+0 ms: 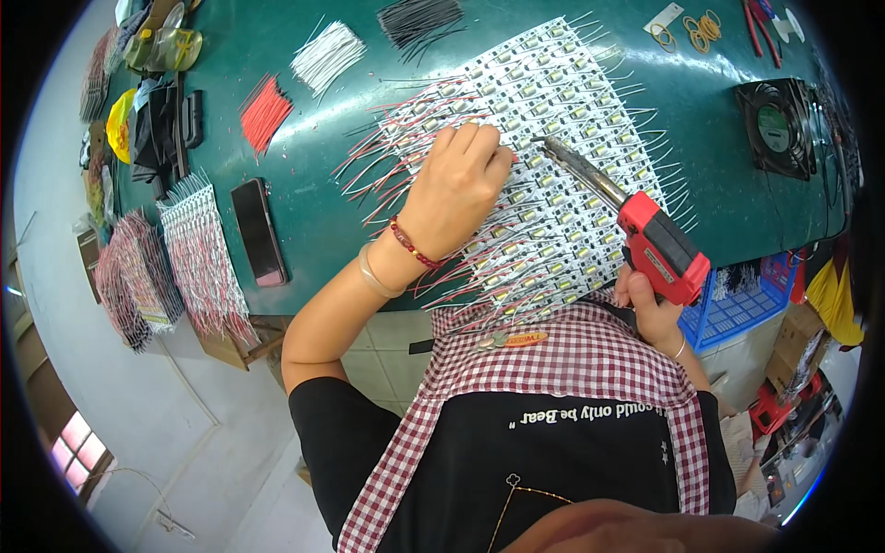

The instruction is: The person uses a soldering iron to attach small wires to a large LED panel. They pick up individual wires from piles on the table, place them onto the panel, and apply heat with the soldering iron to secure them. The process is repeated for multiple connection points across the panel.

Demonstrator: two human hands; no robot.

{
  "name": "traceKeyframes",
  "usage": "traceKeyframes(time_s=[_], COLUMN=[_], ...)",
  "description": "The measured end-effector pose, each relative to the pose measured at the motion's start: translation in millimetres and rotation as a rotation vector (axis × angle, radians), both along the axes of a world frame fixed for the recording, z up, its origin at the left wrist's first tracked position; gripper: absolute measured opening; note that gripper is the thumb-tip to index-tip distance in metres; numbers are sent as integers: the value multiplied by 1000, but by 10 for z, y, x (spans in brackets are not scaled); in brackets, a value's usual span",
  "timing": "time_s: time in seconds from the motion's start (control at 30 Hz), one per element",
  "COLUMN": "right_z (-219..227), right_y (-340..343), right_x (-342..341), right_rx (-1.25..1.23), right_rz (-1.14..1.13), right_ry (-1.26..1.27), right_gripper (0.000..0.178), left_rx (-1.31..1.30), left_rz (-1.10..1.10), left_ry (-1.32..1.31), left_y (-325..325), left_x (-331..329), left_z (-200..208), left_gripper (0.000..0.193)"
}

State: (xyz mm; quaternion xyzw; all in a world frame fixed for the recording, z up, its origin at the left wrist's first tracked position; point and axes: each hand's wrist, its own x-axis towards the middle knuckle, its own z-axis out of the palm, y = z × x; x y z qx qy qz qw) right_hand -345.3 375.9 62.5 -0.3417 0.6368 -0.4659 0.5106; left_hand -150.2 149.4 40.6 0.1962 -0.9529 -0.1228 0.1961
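A panel of white LED circuit boards (576,198) lies on the green table, with rows of small yellowish LEDs. Thin red and white wires (369,175) fan out from its left side, and pale wires stick out along its right side. My left hand (461,180) is closed in a pinch over the panel's middle, a bit of red wire (513,158) showing at its fingertips. Wrapped round the handle of a red and black soldering gun (662,247), my right hand (650,309) is at the panel's lower right. The gun's dark tip points at the boards, just right of my left fingers.
Bundles of red wires (265,112), white wires (328,57) and black wires (419,23) lie toward the far side. A phone (259,230) and wired board stacks (205,253) are at left. A black fan (776,127) stands at right, above a blue crate (737,309).
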Motion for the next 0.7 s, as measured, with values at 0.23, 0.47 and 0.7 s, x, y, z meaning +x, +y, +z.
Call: traceKeyframes(time_s=[0.23, 0.47, 0.7], right_z=[36, -61, -142], right_y=[-27, 27, 115], right_x=[44, 59, 18], right_rx=[-20, -125, -68], right_rz=[-27, -101, -25], right_ry=[-21, -51, -65], right_gripper=[23, 43, 39], left_rx=[-113, -17, 160], left_rz=[-6, 49, 66], left_ry=[-37, -43, 103], left_y=[-42, -106, 145], left_x=[3, 79, 81], left_z=[26, 214, 98], left_gripper=[7, 14, 18])
